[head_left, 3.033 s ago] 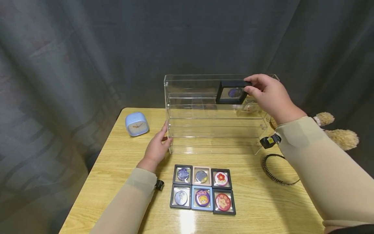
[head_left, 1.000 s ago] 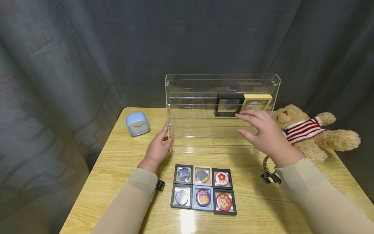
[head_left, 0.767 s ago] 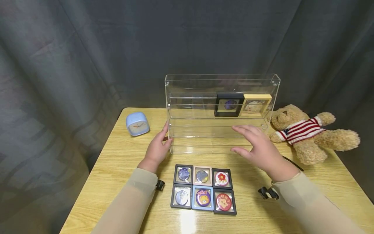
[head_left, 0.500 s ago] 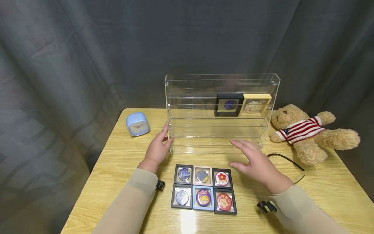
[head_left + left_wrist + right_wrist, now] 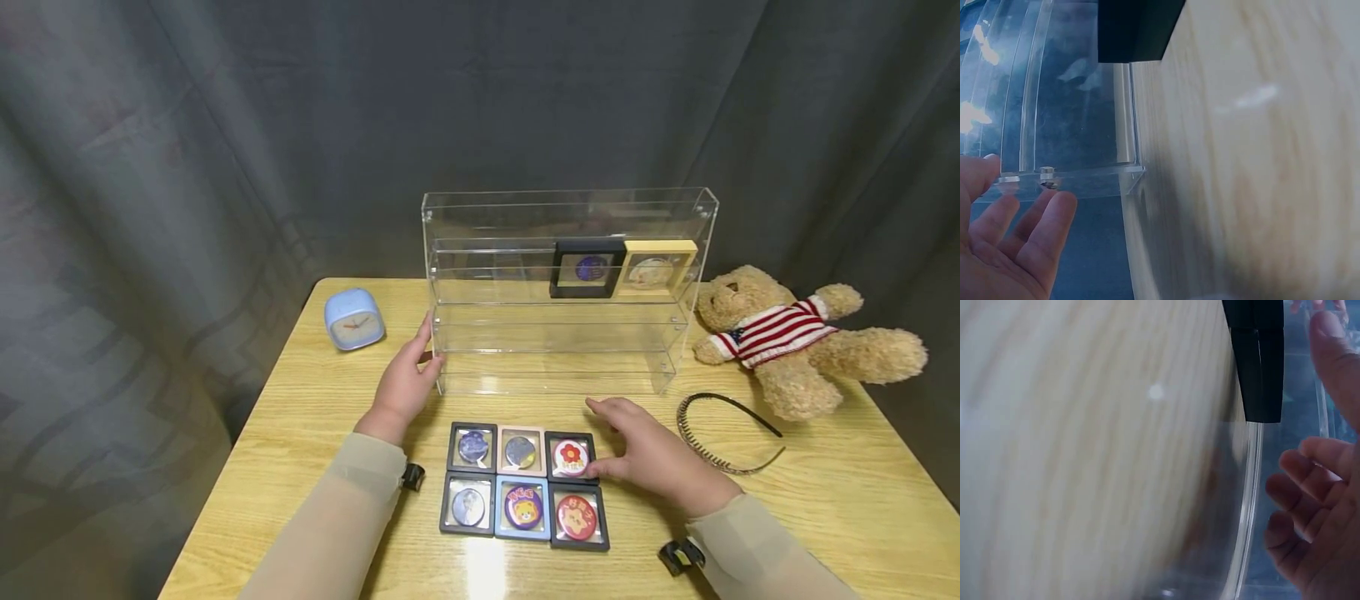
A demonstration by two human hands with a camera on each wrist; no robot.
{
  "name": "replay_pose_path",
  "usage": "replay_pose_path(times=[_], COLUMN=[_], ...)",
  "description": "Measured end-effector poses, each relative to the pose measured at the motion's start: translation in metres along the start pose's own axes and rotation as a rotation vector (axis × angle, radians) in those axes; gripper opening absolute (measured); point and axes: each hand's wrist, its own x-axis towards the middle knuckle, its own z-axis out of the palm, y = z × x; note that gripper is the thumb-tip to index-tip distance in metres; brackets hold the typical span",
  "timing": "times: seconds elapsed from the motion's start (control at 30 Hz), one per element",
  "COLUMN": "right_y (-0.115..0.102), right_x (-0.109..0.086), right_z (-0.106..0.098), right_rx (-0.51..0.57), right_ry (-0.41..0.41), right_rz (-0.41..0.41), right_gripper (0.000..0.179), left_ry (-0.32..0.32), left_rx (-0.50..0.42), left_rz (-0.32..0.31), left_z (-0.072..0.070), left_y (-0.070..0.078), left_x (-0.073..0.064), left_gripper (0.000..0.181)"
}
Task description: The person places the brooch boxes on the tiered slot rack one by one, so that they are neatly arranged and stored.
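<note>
My left hand (image 5: 403,385) grips the left side panel of a clear acrylic display rack (image 5: 495,337); in the left wrist view the thumb and fingers (image 5: 1050,234) lie on either side of that panel. Over the table, my right hand (image 5: 651,454) holds nothing. Its thumb tip is right at the black-framed red flower badge (image 5: 568,456), fingers spread apart from it. Two framed badges, one black (image 5: 588,246) and one yellow (image 5: 660,247), stand side by side at the right of an upper tier.
Several other framed badges lie in two rows before the rack, among them a blue-framed bear badge (image 5: 522,507) and a red one (image 5: 577,517). A blue clock (image 5: 354,319) stands left. A headband (image 5: 693,446) and a teddy bear (image 5: 783,337) lie right.
The black framed badge was set onto the rack beside the yellow one. My right hand let go, drew back and came down to the flower badge. My left hand stayed put.
</note>
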Motion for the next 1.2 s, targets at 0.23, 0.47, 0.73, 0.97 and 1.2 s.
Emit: replay_pose_path(times=[0.23, 0.47, 0.73, 0.97, 1.2], right_y=[0.0044, 0.0072, 0.0054, 0.0032, 0.0006], right_x=[-0.0006, -0.0012, -0.003, -0.0048, -0.0057], right_z=[0.0028, 0.0057, 0.0056, 0.0075, 0.0083], right_rx=[0.031, 0.069, 0.063, 0.082, 0.08], right_ry=[-0.061, -0.084, -0.088, -0.074, -0.055], right_rz=[0.022, -0.006, -0.042, -0.044, -0.015], right_gripper=[0.108, 0.098, 0.083, 0.079, 0.081], left_ry=[-0.001, 0.001, -0.002, -0.003, 0.0], left_rx=[0.012, 0.009, 0.005, 0.006, 0.007], left_rz=[-0.016, -0.002, 0.001, -0.003, -0.008], left_z=[0.0014, 0.001, 0.0008, -0.0003, -0.0003], left_y=[-0.0019, -0.0023, -0.0022, -0.0014, -0.001], left_x=[0.001, 0.0003, 0.0001, -0.0003, -0.0011], left_gripper=[0.073, 0.073, 0.074, 0.073, 0.074])
